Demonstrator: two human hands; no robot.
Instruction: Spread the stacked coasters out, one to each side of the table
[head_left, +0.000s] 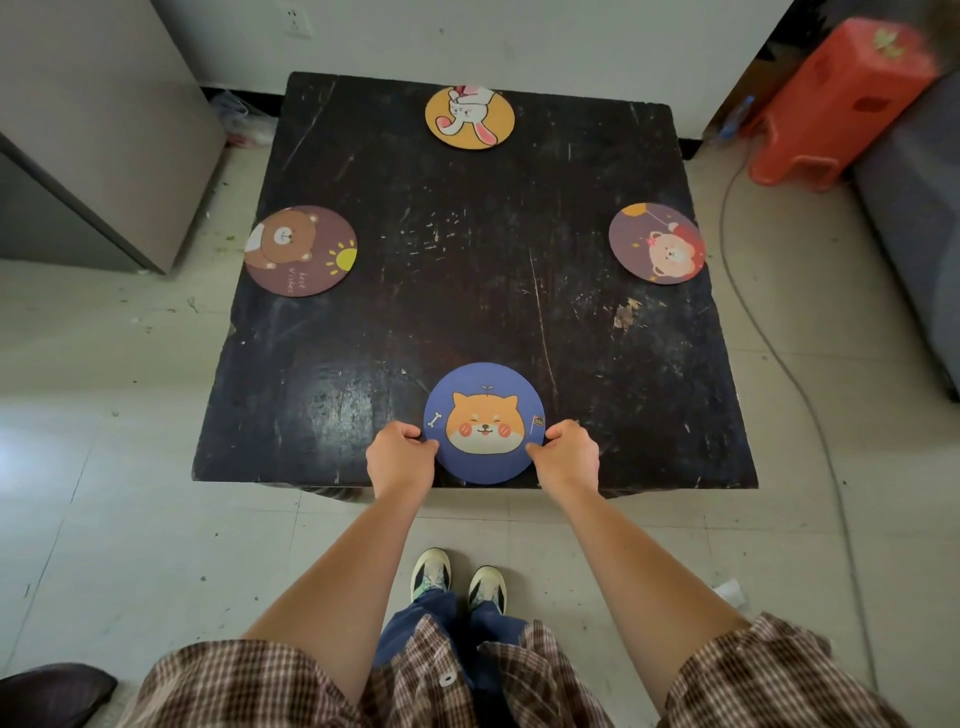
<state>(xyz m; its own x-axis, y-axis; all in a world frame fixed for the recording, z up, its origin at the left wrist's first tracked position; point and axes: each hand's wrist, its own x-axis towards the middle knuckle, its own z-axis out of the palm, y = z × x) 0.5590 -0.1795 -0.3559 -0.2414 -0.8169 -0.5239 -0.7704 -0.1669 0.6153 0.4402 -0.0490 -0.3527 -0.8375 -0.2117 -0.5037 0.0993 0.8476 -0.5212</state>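
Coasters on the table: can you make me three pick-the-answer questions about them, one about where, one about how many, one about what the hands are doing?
1. Where is the rabbit coaster?
A. far side
B. left side
C. middle

2. How many coasters lie on the table?
A. two
B. four
C. six

3. What are the hands doing with the blue dog coaster?
A. pointing at it
B. holding its edges
C. flipping it

Answers: A, it sits by the far edge. B, rabbit, dog, brown bear coaster and purple bear coaster. B, left hand and right hand pinch opposite edges.
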